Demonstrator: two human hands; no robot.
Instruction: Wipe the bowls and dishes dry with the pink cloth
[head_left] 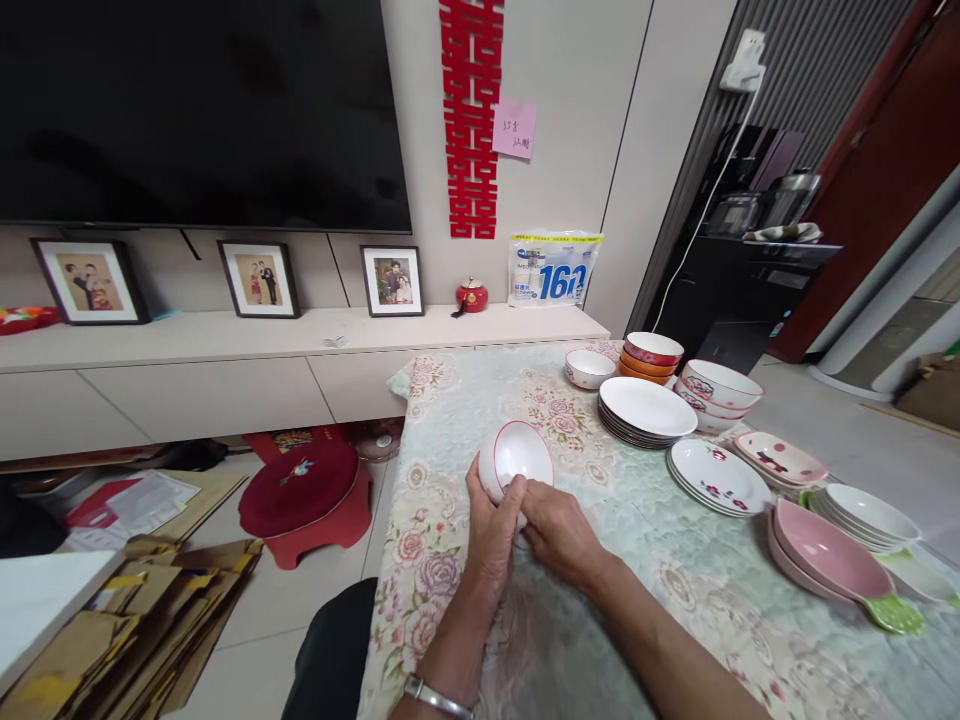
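Note:
A small white bowl [526, 450] with a thin red rim is held tilted above the flowered tablecloth, its inside facing up and towards me. My left hand [491, 535] wraps round its left side and underside, thumb near the rim. At the near edge of the bowl, my right hand [559, 525] is closed with its fingers curled against the rim. A bit of something white shows under the hands; I cannot tell what it is. Another small bowl with a red rim [590, 368] stands further back on the table.
Right of my hands are stacked orange bowls [649, 370], large white plates [649, 405], flowered plates [718, 478], patterned bowls [720, 390] and pink dishes [829, 550]. A red stool [300, 490] and flattened cardboard [150, 610] lie left of the table. Behind stands a low cabinet [360, 335].

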